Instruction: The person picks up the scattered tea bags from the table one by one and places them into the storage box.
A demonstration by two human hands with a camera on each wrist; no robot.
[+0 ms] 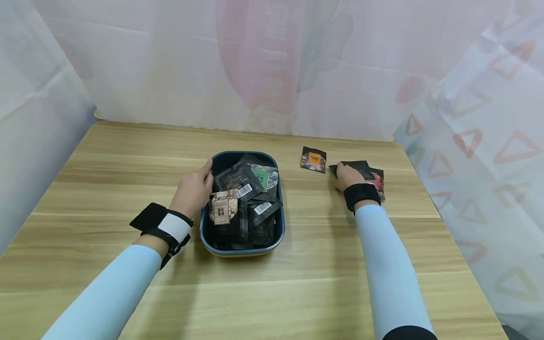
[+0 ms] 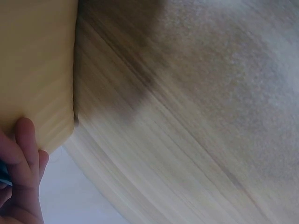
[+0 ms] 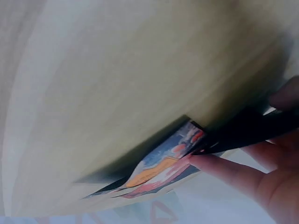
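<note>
bare table (image 1: 323,264) between tray (image 1: 278,226) and packets (image 1: 374,177)

The table (image 1: 127,156) is pale wood grain with a smooth, faintly satin top, and the tray (image 1: 242,249) on it looks like smooth dark-blue plastic with a slight sheen along the rim, though it could be enamelled metal. The packets (image 1: 238,182) in it are glossy black foil or film with matt paper labels, as is the stack of packets (image 1: 374,177) on the table. Thin, matt cloth sheets (image 1: 467,118) hang behind, and the sleeves (image 1: 382,255) are fine ribbed fabric.
</note>
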